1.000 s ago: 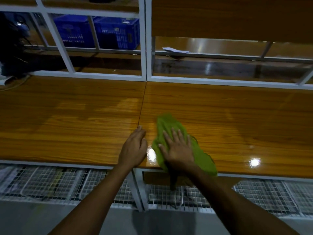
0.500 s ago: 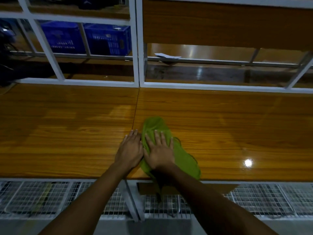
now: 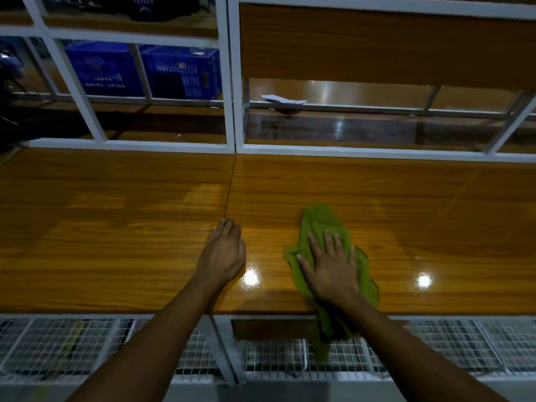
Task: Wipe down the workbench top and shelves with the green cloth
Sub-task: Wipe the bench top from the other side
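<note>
The green cloth lies on the glossy wooden workbench top, just right of the seam between two panels. One end of it hangs over the front edge. My right hand presses flat on the cloth with fingers spread. My left hand rests palm down on the bare wood beside the seam, a short gap to the left of the cloth, holding nothing.
White metal frame uprights rise at the back of the bench. Two blue crates stand on a shelf behind at left. A white paper lies on the rear shelf. Wire mesh racks run below the front edge.
My right hand has slid the cloth to the right, away from my left hand, which was touching it half a second ago. The left hand stays by the seam.
</note>
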Demonstrator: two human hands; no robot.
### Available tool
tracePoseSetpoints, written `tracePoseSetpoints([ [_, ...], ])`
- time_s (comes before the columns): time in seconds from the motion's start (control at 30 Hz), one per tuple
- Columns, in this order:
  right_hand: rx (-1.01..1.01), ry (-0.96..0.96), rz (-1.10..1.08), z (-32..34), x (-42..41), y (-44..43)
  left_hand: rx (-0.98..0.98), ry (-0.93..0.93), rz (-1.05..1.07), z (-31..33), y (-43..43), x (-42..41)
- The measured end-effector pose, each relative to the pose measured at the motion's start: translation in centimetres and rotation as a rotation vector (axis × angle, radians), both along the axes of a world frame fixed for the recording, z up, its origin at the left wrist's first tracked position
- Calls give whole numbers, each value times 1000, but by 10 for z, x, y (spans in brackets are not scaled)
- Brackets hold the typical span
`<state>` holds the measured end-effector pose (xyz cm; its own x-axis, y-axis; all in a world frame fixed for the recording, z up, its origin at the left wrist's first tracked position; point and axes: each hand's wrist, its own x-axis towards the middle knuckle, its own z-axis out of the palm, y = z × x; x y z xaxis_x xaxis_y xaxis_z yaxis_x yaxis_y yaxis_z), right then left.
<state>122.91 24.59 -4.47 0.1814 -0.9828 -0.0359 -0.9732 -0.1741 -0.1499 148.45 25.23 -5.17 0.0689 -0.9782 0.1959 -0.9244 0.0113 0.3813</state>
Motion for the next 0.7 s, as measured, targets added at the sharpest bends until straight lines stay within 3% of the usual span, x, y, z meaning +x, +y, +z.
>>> tracePoseSetpoints([
  [0.27,19,-30,315,-1,60,29,17,-18,-35,3,-24,2],
  [0.4,-1,-22,276,-1,80,-22,20,5,-60,3,-38,6],
  [0.53,-3,18,180,-2,49,-78,48,-2,-75,8,-49,10],
  [0.7,19,13,82,0,8,-84,69,-40,59,9,-71,15],
])
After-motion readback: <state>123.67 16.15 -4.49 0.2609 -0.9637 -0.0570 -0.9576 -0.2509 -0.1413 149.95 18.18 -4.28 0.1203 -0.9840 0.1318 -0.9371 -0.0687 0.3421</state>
